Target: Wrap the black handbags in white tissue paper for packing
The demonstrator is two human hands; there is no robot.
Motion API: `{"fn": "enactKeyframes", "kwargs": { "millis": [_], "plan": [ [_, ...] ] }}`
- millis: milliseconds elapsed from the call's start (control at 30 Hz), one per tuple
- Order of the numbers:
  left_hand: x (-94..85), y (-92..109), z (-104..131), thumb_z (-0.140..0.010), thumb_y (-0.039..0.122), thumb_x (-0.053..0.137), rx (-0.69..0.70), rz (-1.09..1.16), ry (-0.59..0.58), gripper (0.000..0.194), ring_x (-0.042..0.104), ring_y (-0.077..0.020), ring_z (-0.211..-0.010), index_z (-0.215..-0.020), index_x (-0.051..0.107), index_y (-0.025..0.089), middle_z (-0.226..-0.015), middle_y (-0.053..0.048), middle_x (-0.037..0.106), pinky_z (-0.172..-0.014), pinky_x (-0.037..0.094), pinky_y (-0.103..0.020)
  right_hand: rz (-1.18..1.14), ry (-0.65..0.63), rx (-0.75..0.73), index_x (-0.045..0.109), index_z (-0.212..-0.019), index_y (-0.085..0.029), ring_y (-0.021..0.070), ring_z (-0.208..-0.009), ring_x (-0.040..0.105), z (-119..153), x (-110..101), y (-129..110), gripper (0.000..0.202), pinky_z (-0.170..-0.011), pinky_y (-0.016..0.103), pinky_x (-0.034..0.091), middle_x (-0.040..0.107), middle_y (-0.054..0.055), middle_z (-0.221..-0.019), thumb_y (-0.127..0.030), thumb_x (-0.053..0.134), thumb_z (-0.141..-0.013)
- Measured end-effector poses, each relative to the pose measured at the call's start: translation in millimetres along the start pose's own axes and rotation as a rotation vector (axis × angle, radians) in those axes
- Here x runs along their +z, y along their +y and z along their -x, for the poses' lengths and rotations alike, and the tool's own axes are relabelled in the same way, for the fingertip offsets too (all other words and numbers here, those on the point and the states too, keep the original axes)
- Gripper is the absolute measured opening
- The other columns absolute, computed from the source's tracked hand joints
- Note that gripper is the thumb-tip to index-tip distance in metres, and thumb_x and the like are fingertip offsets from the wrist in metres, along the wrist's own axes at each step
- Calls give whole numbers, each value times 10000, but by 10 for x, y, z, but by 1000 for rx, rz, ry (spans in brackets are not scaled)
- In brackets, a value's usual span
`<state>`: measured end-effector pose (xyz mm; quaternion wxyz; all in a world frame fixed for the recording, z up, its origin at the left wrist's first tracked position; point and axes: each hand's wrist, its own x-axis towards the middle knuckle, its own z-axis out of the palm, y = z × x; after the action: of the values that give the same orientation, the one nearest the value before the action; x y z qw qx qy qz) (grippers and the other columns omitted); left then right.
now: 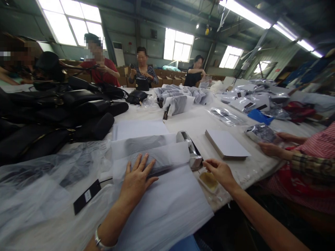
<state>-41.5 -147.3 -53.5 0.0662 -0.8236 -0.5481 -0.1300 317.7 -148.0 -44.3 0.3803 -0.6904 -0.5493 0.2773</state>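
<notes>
My left hand (137, 177) lies flat with fingers spread on a dark item wrapped in white tissue paper (174, 153). Under it is a stack of white tissue sheets (167, 209). My right hand (218, 170) has thumb and fingers pinched at the front end of a tape dispenser (193, 153); whatever is between the fingertips is too small to make out. Just below that hand sits a small dish with a yellowish pad (208, 181). A black tag (87, 196) on a cord lies left of the wrapped item.
Black handbags (52, 118) are piled at left, near clear plastic (78, 164). A stack of white cards (226, 144) lies right of the dispenser. Wrapped bags (180, 97) stand farther back. At right, a co-worker's hands (272, 150) hold a plastic-bagged item; other people work across the table.
</notes>
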Motion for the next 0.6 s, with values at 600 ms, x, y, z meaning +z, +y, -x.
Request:
{"fn": "enactKeyframes", "kwargs": {
  "millis": [600],
  "plan": [
    [8, -10, 5, -889, 497, 604, -10, 49, 0, 596, 287, -356, -1454, -1435, 466, 301, -1575, -80, 337, -1095, 332, -643, 636, -497, -1093, 716, -1031, -270, 203, -927, 634, -439, 105, -1242, 242, -845, 321, 471, 725, 52, -984, -356, 499, -967]
  ]
}}
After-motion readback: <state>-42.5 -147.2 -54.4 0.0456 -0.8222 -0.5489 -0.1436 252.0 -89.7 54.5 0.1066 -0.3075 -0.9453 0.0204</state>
